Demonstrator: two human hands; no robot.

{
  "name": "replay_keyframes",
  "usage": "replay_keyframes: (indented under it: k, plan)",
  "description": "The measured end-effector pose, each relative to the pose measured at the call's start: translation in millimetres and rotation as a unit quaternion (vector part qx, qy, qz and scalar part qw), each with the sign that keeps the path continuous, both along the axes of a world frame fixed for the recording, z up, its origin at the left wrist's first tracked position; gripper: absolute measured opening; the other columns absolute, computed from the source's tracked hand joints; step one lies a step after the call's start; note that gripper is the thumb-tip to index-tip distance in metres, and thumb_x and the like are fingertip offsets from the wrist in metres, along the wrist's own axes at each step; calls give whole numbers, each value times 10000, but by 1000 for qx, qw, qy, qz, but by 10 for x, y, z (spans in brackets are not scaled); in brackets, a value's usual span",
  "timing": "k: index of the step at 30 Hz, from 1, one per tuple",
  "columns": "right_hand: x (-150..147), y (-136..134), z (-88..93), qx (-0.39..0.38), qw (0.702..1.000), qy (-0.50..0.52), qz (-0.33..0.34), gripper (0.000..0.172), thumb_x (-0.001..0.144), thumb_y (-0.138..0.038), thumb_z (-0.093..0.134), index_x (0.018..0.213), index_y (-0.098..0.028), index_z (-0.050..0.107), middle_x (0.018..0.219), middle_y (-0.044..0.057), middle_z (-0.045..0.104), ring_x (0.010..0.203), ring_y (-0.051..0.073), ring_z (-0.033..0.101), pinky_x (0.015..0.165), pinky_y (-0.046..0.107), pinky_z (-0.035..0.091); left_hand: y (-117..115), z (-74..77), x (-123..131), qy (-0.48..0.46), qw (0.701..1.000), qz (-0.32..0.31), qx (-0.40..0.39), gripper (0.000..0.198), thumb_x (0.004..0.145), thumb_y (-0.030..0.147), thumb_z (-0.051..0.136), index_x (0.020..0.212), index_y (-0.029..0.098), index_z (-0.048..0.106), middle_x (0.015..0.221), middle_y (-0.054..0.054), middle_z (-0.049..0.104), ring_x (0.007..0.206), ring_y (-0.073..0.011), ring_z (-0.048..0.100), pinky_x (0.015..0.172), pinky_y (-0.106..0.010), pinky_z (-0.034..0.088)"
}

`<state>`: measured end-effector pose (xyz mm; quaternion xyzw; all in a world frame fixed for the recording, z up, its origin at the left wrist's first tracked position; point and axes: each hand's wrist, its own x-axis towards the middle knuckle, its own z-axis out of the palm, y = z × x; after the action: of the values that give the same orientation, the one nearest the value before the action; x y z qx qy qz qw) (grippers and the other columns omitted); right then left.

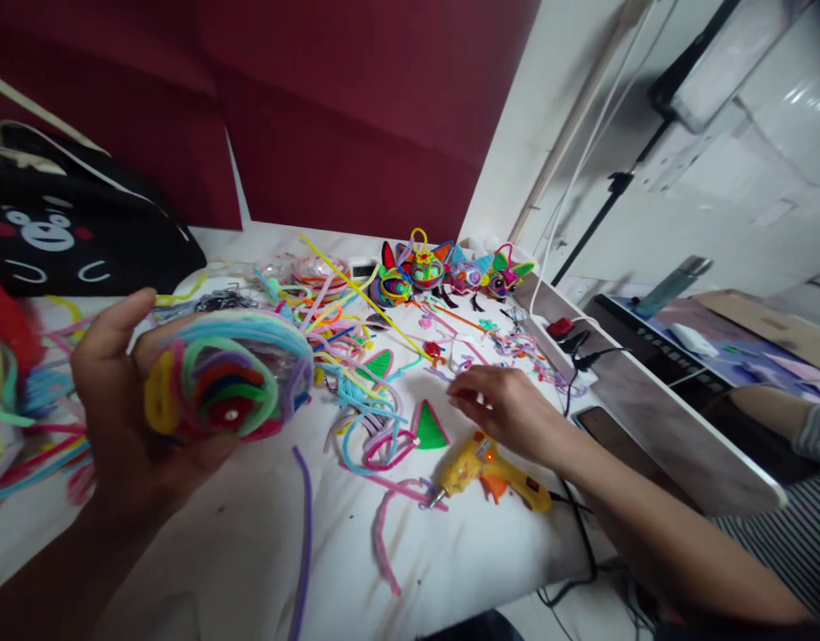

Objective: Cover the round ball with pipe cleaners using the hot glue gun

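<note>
In my left hand (125, 401) is a round clear ornament (232, 383) wrapped in coloured pipe cleaners, coiled in rings around a red centre. Fingers grip its rim from the left, with the thumb underneath. My right hand (503, 405) hovers over the table, fingers loosely bent and a gap by the thumb; I see nothing in it. Just below it lies a yellow glue gun (473, 463) with a small orange light lit. Left of that hand is a green triangle edged in pink (428, 427); another green piece (379, 365) lies farther back. A purple pipe cleaner (303, 543) lies in front.
Loose pipe cleaners (356, 392) spread across the middle. Several finished colourful ornaments with ears (426, 267) stand at the back. A black bag (69, 231) sits at left. Along the right runs a raised edge (650, 427) with cables and a phone (627, 445). A person's striped sleeve (816, 432) shows at right.
</note>
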<state>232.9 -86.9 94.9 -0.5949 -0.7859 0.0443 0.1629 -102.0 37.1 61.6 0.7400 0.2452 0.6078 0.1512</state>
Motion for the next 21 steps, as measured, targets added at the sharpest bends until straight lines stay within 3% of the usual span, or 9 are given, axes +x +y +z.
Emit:
replay_keyframes:
  k: [2, 5, 9, 12, 16, 21]
  plan:
    - [-91, 306, -38, -8, 993, -56, 100, 235, 898, 1, 570, 1010, -139, 722, 976, 103, 734, 884, 177, 690, 774, 261, 505, -1, 15, -6, 35, 999, -26, 5, 1036, 628, 358, 793, 1561, 362, 341, 1319, -26, 562, 1006, -248, 619, 908, -440, 554]
    - [-178, 659, -181, -35, 982, -93, 164, 291, 847, 33, 629, 1009, -177, 749, 1000, 87, 718, 936, 184, 678, 733, 246, 488, -11, 20, 6, 41, 998, -33, -33, 1046, 636, 319, 776, 1569, 377, 307, 1369, -28, 556, 1083, -273, 611, 1012, -507, 503]
    - [-229, 862, -369, -44, 966, -133, 219, 217, 962, -80, 576, 1067, -176, 739, 1047, 122, 698, 963, 212, 654, 720, 282, 482, -29, 19, 46, 32, 998, -30, -34, 1002, 657, 305, 752, 1562, 374, 328, 1364, -27, 559, 1102, -280, 611, 1019, -512, 511]
    - [-223, 917, -420, -32, 959, -136, 247, 222, 1013, -145, 521, 986, -139, 742, 1014, 146, 694, 965, 229, 646, 760, 323, 499, -76, 53, 81, 52, 997, -52, -31, 1011, 671, 255, 729, 1567, 419, 288, 1391, -10, 545, 1192, -295, 596, 1039, -528, 511]
    - [-134, 960, -337, 9, 961, -89, 263, 207, 983, -105, 548, 1018, -171, 741, 1045, 121, 687, 972, 204, 652, 791, 300, 517, -115, 51, 98, 56, 997, -18, -44, 982, 712, 228, 694, 1580, 397, 267, 1413, -21, 549, 1237, -307, 593, 1052, -545, 511]
    - [31, 994, -47, 90, 960, 2, 265, 164, 995, -160, 558, 1045, -159, 715, 1084, 123, 668, 979, 173, 666, 845, 278, 539, -67, 6, 59, 84, 996, -18, -21, 1035, 681, 296, 757, 1587, 365, 260, 1403, -34, 549, 1177, -317, 620, 977, -512, 557]
